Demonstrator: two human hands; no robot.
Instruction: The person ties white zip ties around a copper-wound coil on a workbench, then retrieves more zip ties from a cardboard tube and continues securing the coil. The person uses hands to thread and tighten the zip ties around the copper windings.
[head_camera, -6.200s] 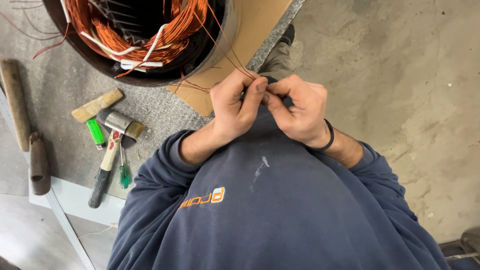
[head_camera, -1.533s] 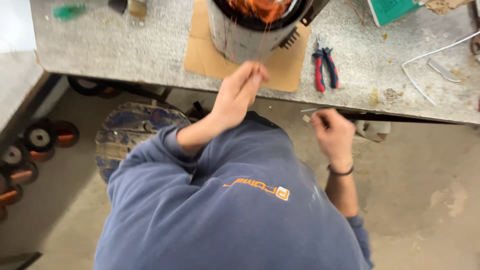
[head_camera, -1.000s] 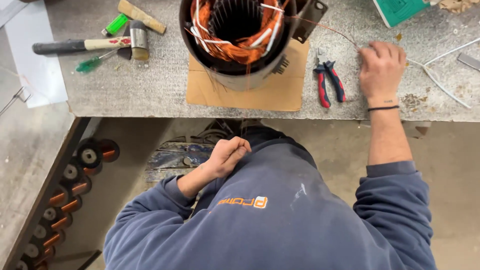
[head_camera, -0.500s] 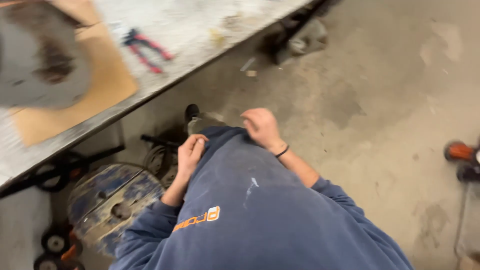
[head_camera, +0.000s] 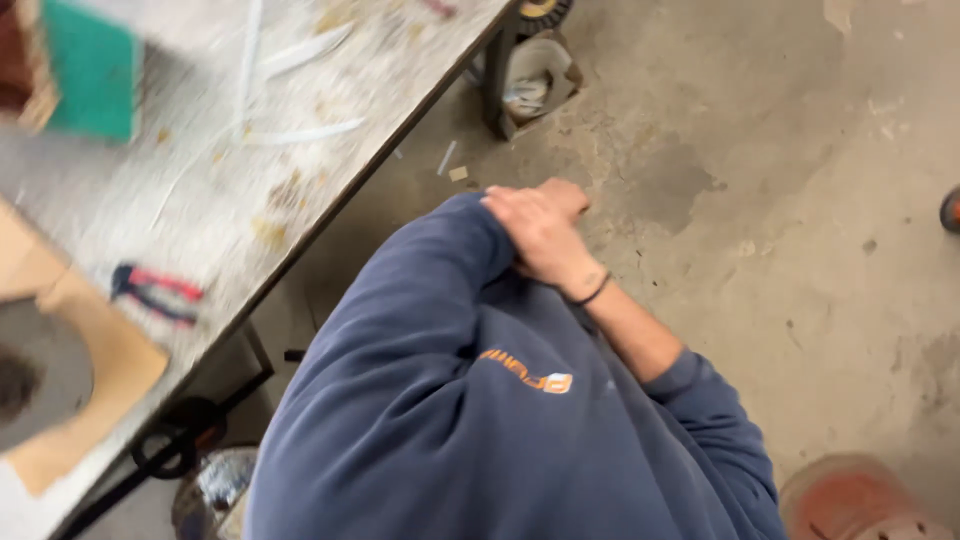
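Head view: right hand (head_camera: 540, 232) is curled loosely over the dark blue sweatshirt's left sleeve (head_camera: 420, 300), beside the grey speckled workbench (head_camera: 200, 200); its grip cannot be told.

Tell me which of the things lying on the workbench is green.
The flat green block at the top left of the workbench. The pliers have red and blue handles, the thin strips are white, and the cardboard sheet is brown.
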